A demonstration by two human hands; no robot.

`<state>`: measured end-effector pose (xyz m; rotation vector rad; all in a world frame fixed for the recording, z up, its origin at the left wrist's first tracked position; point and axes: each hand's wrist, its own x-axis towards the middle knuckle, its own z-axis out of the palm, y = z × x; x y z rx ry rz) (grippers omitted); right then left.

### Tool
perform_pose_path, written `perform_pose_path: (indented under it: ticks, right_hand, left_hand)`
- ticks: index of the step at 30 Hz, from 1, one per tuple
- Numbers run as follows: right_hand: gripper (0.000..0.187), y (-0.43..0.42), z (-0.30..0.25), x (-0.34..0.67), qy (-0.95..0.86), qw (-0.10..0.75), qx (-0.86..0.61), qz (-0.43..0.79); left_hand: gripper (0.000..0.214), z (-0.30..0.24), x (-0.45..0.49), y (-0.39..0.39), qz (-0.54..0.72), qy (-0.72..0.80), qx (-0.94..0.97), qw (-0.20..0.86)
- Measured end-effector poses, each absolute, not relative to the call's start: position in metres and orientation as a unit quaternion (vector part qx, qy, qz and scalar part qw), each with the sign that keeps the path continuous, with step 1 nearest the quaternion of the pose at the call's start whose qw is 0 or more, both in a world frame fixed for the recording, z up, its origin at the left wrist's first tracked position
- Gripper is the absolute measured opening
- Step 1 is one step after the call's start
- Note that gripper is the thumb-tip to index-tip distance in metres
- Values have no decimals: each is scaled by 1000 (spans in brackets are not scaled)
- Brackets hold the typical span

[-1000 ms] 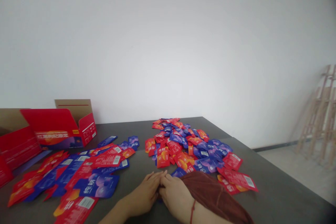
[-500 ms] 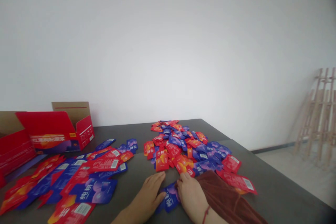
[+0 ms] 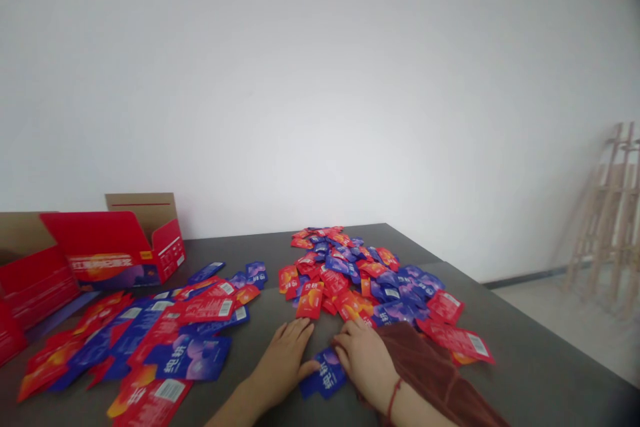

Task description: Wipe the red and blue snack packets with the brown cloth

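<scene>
- While both hands are laid palm-down on the tabletop, a blue sachet is seen flat between them, near the front edge.
- Left hand: fingers are stretched out and loosely spread, nothing is gripped; the sachet's left edge is touched by the thumb tip.
- Right hand: fingers are slightly bent, with tips pointed at the pile; the sachet's right edge is covered by the thumb side. Whether the sachet is pinched cannot be told.
- White lettering is shown on the sachet, too blurred to be read.
- A pile of small red and blue sachets is heaped just beyond the right hand and is spread toward the far edge; its nearest pieces are almost touched by the right fingertips.
- Larger red and blue pouches are scattered left of the left hand, overlapping, some with barcode side up.
- A red box is stood open behind the pouches, with its brown flap raised; a second box is partly cut off at the left border.
- A rust-brown sleeve is worn on the right arm and a red bracelet on that wrist.
- Wooden frames are leaned against the white wall at far right, well apart from the tabletop.
</scene>
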<state>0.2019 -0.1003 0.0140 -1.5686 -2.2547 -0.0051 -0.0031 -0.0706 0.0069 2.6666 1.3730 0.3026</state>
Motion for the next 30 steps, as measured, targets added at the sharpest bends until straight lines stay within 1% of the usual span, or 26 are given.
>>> perform_pose_path:
  ticks: [3, 6, 10, 14, 17, 20, 23, 25, 27, 30]
  right_hand:
    - [21, -100, 7, 212, -788, 192, -584, -20]
    - [20, -104, -2, 212, -787, 178, -588, -55]
    - [19, -107, -3, 205, -791, 154, -586, -89]
    - [17, -108, 3, 189, -808, 135, -565, -97]
    - [13, -113, 5, 186, -842, 142, -513, -86]
    - [13, -120, 4, 201, -864, 174, -469, -49]
    - [18, -121, 4, 224, -850, 207, -484, -26]
    - [19, -118, 5, 233, -833, 214, -510, -29]
    - [18, -113, 7, 231, -823, 205, -528, -41]
    - [17, -107, 9, 212, -826, 168, -532, -80]
  left_hand:
    - [47, 9, -2, -75, 122, 444, 885, 66]
    - [37, 9, 0, -81, 140, 431, 889, 71]
    - [39, 6, 2, -87, 152, 412, 893, 100]
    - [45, 1, 5, -88, 141, 416, 892, 110]
    - [47, 0, 6, -88, 130, 421, 892, 103]
    - [45, 1, 7, -89, 127, 427, 890, 97]
    - [44, 2, 8, -89, 128, 433, 887, 97]
    - [43, 2, 8, -88, 131, 434, 886, 95]
    - [42, 2, 9, -86, 130, 442, 883, 90]
    - [42, 2, 9, -83, 126, 460, 875, 84]
